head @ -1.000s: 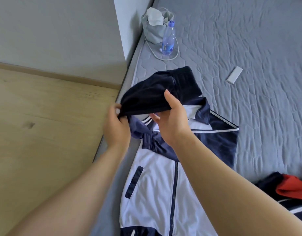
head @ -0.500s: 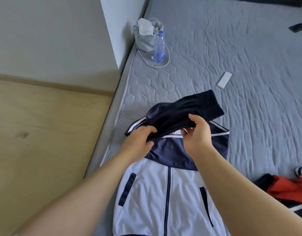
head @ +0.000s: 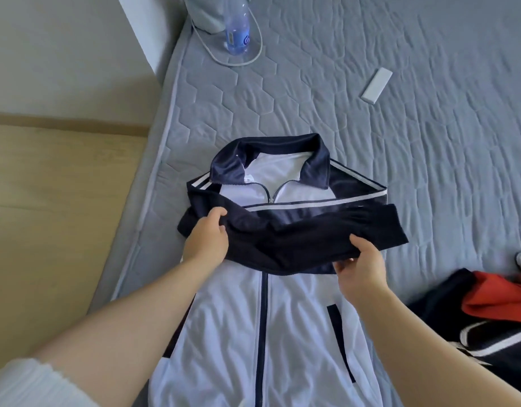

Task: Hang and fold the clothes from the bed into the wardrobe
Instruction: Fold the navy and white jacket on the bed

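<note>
Both hands clasped one navy sleeve stretched across the chest of a white and navy jacket. The left hand pinched the sleeve's near-shoulder end, with its thumb on top and its fingers curled under the cloth. The right hand held the lower edge farther along, thumb on top, and the cuff end ran on past it to the right. The jacket lay flat and face up directly under the grip, zipped most of the way, on the grey quilted mattress. Its navy collar spread open just beyond the hands, and its white body ran back toward the person between the two forearms, which covered part of its sides. The held sleeve hid the upper chest panel. To the right of the grip and nearer the person, a heap of red and dark clothes lay apart from the jacket. Well beyond the grip, a small flat white object lay on the mattress. Farther off, by the mattress edge, a water bottle stood beside a pale bag inside a loop of white cord. Left of the grip, past the mattress edge, was wooden floor.
</note>
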Demonstrator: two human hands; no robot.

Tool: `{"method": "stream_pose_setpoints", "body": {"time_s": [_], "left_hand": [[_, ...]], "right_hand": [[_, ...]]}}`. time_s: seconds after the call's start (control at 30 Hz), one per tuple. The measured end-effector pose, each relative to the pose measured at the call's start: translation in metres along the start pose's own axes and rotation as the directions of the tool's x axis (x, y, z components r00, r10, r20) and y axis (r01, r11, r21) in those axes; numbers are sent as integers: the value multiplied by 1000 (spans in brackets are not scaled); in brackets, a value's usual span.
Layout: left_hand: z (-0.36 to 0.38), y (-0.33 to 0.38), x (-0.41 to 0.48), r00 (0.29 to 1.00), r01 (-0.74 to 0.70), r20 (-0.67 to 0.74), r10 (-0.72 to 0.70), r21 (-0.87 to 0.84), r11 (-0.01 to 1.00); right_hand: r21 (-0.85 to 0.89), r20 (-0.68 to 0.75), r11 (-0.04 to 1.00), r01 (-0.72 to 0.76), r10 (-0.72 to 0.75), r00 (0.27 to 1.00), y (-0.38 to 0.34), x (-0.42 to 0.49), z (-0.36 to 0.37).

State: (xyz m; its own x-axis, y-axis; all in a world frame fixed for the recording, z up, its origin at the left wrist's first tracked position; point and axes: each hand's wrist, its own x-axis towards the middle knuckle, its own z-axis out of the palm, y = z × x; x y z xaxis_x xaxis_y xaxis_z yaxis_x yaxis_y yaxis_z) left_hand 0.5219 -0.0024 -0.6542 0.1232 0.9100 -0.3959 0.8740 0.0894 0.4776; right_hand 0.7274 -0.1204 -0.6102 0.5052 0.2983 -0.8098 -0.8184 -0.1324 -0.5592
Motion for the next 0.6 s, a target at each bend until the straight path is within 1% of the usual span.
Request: {"method": "stream_pose_setpoints", "body": {"time_s": [0.07, 0.1, 0.17, 0.2, 0.23, 0.27, 0.33, 0.37, 0.43, 0.5, 0.53, 0.57, 0.6], "left_hand": [[9, 1, 14, 998, -43, 42, 40, 81, 996], [13, 2, 20, 997, -38, 70, 31, 110, 993], [20, 7, 31, 996, 27, 81, -37, 114, 993], [21, 10, 35, 993, 79, 81, -89, 121, 990], [22, 12, 39, 987, 115, 91, -131, 167, 979], [23, 14, 44, 982, 122, 108, -152, 249, 961], [21, 18, 51, 971, 113, 151, -183, 384, 916], [20, 21, 54, 971, 118, 148, -187, 383, 916], [19, 25, 56, 990, 97, 73, -119, 252, 963], [22, 26, 53, 997, 35, -69, -29, 88, 996], [23, 24, 50, 993, 12, -114, -6, 55, 998], [25, 21, 47, 993, -9, -120, 18, 76, 997], [28, 16, 42, 995, -37, -87, 50, 146, 989]], "right_hand": [[-16, -24, 1000, -12, 11, 1000, 7, 18, -7], [-27, -34, 999, -17, 16, 999, 10, 27, -10], [-69, -87, 997, -31, 25, 996, 13, 44, -11], [-91, -136, 995, -41, 28, 990, 14, 51, -11], [-115, -191, 992, -42, 19, 981, 15, 56, -12], [-140, -232, 990, -30, -4, 973, 14, 61, -12], [-189, -218, 981, 44, -85, 972, 8, 68, -15], [-200, -194, 975, 92, -131, 972, 3, 69, -18], [-166, -168, 971, 170, -198, 966, -7, 71, -24], [-121, -172, 976, 182, -201, 964, -14, 74, -33], [-126, -160, 978, 164, -183, 970, -15, 77, -38], [-156, -144, 979, 132, -155, 977, -13, 80, -42], [-227, -143, 969, 94, -128, 981, -9, 83, -47]]}}
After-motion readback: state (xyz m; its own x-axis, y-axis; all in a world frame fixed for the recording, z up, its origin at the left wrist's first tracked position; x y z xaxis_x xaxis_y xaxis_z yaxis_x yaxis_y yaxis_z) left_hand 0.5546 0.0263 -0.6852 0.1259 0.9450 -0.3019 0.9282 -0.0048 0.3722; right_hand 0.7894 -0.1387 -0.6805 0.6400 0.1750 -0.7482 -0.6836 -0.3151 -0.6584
